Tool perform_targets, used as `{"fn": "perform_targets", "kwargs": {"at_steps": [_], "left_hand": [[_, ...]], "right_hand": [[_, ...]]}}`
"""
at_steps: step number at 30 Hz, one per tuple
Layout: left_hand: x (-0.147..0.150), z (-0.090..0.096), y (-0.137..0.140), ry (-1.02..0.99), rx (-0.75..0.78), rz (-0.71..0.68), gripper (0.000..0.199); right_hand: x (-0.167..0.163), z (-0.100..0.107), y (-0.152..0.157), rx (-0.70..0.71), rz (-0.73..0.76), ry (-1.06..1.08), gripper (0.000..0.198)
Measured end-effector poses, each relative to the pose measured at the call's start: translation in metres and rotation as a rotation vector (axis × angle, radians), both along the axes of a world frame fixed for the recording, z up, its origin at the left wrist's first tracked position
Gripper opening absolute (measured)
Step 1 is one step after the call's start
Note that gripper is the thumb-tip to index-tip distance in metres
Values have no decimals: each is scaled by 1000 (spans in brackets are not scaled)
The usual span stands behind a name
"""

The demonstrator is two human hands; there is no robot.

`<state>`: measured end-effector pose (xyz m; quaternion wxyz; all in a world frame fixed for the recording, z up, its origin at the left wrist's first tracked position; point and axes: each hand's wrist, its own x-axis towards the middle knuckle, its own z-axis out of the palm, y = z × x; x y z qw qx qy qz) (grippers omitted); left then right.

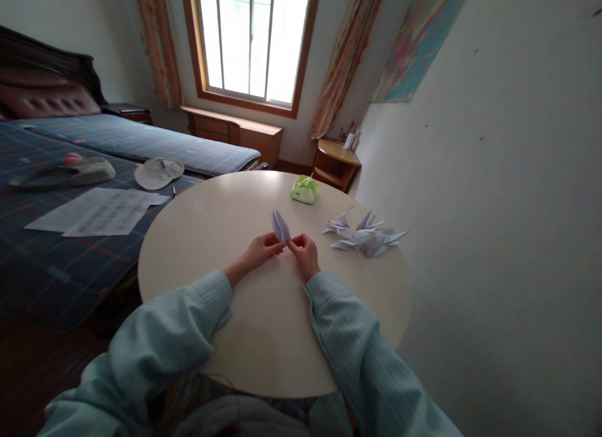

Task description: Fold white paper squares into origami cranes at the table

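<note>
Between my two hands a folded piece of white paper points up and away from me, its narrow layers slightly spread at the top. My left hand pinches its lower end from the left. From the right, the thumb and fingers of my right hand close on the same lower end, and the fingertips of both hands nearly meet there. The fingers hide the bottom of the paper. To the right on the table lies a pile of several folded paper cranes.
A round cream table is under my hands. A green and white tissue pack sits near its far edge. On the left, a bed holds printed sheets and a white cap. A white wall runs along the right.
</note>
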<state>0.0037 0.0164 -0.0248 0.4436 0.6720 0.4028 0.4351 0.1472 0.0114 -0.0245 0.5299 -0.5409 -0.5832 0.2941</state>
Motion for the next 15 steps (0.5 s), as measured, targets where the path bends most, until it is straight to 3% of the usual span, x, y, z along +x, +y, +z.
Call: {"fn": "perform_targets", "kwargs": {"at_steps": [15], "left_hand": [[1,-5,5,-87,-24,27,33]], "right_hand": [[-5,2,-3,-4,253,175,26]]}}
